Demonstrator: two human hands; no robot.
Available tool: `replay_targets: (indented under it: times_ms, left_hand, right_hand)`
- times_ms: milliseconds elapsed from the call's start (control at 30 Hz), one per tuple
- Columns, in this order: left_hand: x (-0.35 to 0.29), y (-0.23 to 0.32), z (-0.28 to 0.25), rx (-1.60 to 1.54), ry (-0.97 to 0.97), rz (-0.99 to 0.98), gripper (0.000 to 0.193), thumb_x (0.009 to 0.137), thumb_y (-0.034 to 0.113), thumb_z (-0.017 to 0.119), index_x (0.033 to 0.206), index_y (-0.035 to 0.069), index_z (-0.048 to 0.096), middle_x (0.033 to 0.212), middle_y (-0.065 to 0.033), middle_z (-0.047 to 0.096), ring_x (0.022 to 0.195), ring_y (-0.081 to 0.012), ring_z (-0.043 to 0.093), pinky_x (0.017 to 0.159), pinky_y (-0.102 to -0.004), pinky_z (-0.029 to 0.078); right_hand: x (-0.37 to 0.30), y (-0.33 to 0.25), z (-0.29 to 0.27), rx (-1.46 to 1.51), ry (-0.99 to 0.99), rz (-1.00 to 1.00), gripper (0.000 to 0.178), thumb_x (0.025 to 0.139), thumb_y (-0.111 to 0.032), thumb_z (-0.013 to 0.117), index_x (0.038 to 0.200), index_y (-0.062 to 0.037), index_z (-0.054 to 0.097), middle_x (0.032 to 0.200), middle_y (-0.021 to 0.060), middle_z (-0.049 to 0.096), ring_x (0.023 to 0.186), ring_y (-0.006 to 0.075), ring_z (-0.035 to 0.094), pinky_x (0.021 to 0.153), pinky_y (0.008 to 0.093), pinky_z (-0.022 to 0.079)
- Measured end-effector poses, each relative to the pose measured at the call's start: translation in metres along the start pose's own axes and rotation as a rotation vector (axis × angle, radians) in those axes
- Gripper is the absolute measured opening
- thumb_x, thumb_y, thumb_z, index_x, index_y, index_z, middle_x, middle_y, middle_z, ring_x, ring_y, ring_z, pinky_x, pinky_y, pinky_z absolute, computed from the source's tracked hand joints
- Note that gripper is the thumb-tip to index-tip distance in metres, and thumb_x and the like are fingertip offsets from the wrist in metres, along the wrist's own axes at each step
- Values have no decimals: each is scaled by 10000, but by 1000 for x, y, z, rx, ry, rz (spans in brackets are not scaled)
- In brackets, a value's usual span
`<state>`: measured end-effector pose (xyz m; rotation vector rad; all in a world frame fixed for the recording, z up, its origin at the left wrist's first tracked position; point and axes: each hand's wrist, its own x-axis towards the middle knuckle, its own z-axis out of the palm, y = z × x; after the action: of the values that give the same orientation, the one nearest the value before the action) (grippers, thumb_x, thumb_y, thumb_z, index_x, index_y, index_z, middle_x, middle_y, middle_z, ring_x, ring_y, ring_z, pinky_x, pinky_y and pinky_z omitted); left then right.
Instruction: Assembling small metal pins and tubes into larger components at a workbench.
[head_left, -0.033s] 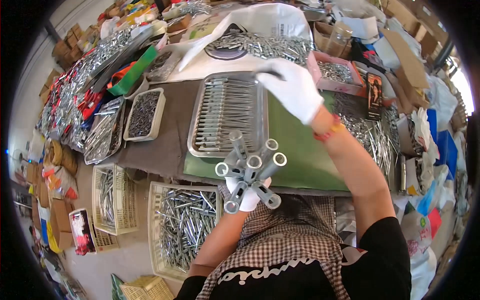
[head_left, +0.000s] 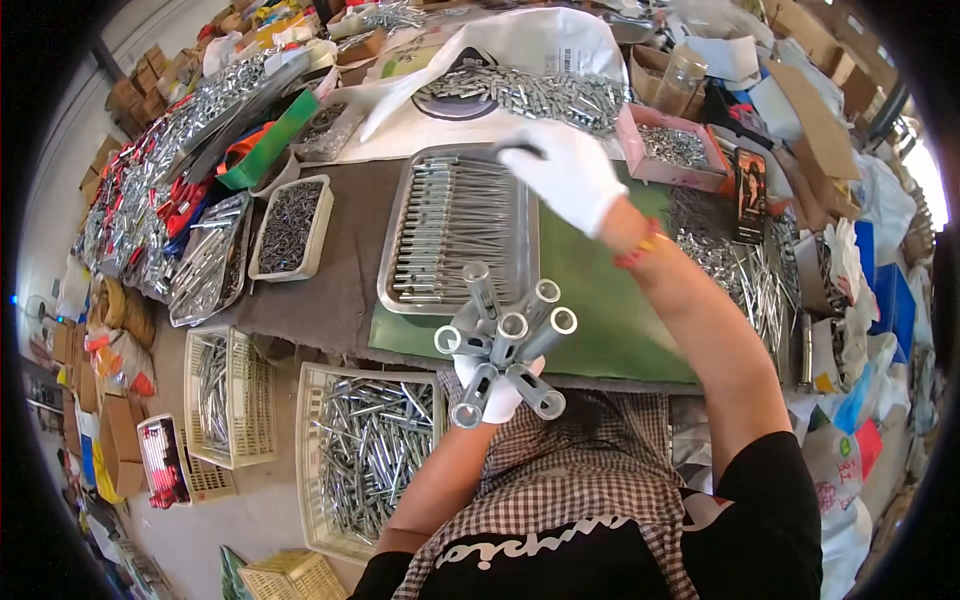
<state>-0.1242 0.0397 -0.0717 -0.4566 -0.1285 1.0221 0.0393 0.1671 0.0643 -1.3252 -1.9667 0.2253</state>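
Upright in my gloved left hand (head_left: 500, 404) is a bunch of several slotted metal tubes (head_left: 512, 327), their round open ends facing up. The hand is closed round their lower part, mostly hidden under them. Beyond it lies a metal tray (head_left: 389, 262) with a row of metal rods (head_left: 465, 225) laid side by side, thicker sleeve-like pieces at their left ends. My gloved right hand (head_left: 568, 172) hovers by the tray's far right corner. Its fingers reach left, dark at the tips, slightly apart, and I see nothing held in them.
Left of the tray stands a white tub of small dark pieces (head_left: 325, 225). A pink box of small metal parts (head_left: 690, 178) sits at the right. Loose metal parts (head_left: 530, 92) lie on a white sack behind. Below the table edge is a cream crate of metal tubes (head_left: 306, 440).
My right hand has moved a little to the left, toward the tray. The left hand and its tubes have shifted only very slightly.
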Motion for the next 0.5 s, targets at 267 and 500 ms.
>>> replay_targets:
  times_ms: [267,500]
  left_hand:
    - [1,-4,1,450,-224,-50,569,965,462,445,1257,-23,505,967,-129,644,697,-232,626,492,-374,499]
    - [0,13,-2,108,-25,-197,399,924,403,523,1018,28,624,991,-119,691,764,-250,699,576,-374,588]
  right_hand:
    - [68,39,117,-454,-96,-120,241,858,-213,525,991,-105,696,952,164,696,889,338,670,819,434,533]
    - [82,30,142,-490,-75,30,203,827,-119,566,943,-73,727,929,163,708,832,330,692,743,429,552]
